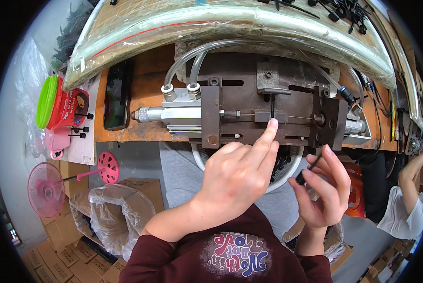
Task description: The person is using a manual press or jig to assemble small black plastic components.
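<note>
My left hand (pixel 235 172) reaches over the front of a dark metal fixture (pixel 247 96), index finger stretched out. Its fingertip touches the lower end of a thin black rod (pixel 272 104) that stands across the small block in the fixture's middle. The thumb is hidden beneath the hand. To the right and nearer me, my right hand (pixel 322 188) pinches a slim black plastic stick with a wider knob end (pixel 300 178) between thumb and fingers, apart from the fixture. A silver air cylinder (pixel 181 115) is on the fixture's left side, with clear hoses fitted on top.
A plastic-wrapped shelf edge (pixel 230 28) arches behind the fixture, with black parts (pixel 351 16) on it. At left are a phone-like black slab (pixel 117 96), a red tub (pixel 70 106) and a pink fan (pixel 46 190). A lined carton (pixel 117 212) stands below. Another person's arm (pixel 410 181) is at far right.
</note>
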Motion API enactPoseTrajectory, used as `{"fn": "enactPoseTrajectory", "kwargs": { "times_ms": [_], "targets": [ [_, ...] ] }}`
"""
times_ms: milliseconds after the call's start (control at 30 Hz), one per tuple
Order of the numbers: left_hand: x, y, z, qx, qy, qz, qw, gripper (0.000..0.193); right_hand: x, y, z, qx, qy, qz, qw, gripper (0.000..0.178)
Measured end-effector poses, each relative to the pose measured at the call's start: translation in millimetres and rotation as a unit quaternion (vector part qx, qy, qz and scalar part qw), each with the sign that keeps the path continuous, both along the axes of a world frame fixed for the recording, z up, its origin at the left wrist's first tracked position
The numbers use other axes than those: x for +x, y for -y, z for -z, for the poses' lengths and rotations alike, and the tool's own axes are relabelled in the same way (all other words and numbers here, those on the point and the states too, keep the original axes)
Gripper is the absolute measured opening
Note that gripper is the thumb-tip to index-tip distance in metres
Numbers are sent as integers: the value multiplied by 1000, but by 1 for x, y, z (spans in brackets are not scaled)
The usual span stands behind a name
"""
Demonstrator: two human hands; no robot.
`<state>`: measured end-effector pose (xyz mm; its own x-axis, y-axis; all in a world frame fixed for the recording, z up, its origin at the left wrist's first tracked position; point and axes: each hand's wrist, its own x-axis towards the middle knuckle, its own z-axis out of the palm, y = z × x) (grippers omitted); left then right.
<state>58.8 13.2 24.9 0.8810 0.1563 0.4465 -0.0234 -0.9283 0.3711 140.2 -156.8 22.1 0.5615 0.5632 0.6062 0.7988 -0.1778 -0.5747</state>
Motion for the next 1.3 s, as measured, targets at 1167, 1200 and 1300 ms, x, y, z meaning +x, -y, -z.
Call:
{"fn": "enactPoseTrajectory", "kwargs": {
  "times_ms": [1167, 1200, 1300],
  "targets": [
    [-43, -7, 6, -205, 24, 165, 965, 14, 8, -48, -14, -187, 98, -34, 977, 24],
    [-45, -8, 5, -197, 33, 167, 965, 15, 13, -44, -14, -139, 100, -84, 982, 22],
    [-47, -14, 3, -202, 60, 170, 963, 17, -7, -33, -40, 59, -129, -163, 976, 30]
  ]
}}
